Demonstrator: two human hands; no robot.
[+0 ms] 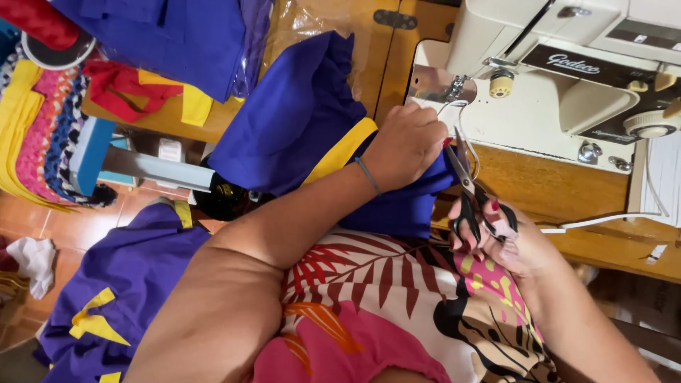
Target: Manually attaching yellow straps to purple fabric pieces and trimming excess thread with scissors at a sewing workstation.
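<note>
Blue fabric (298, 113) with a yellow band (340, 152) lies bunched across the edge of the wooden bench (539, 177) and spills toward my lap, just in front of the cream sewing machine (560, 78). My left hand (404, 145) is closed in a fist over the cloth beside the machine's needle end, pinching it taut so that the white thread (464, 135) running from the seam stands clear of the weave. My right hand (507, 241) has its fingers through the black loops of the scissors (464, 191), closed around the handles, blades pointing up toward the left fist; the blades look nearly closed at the thread, though I cannot tell whether they touch it. Held so, the cloth stays near the needle while the cutting point meets the thread close to the seam. A thin band sits on my left wrist. More purple cloth with yellow shapes (106, 298) trails over my left side to the tiled floor (42, 220); folded patterned fabrics (50, 128) hang at far left, and a red and yellow scrap (142, 89) rests on the bench.
</note>
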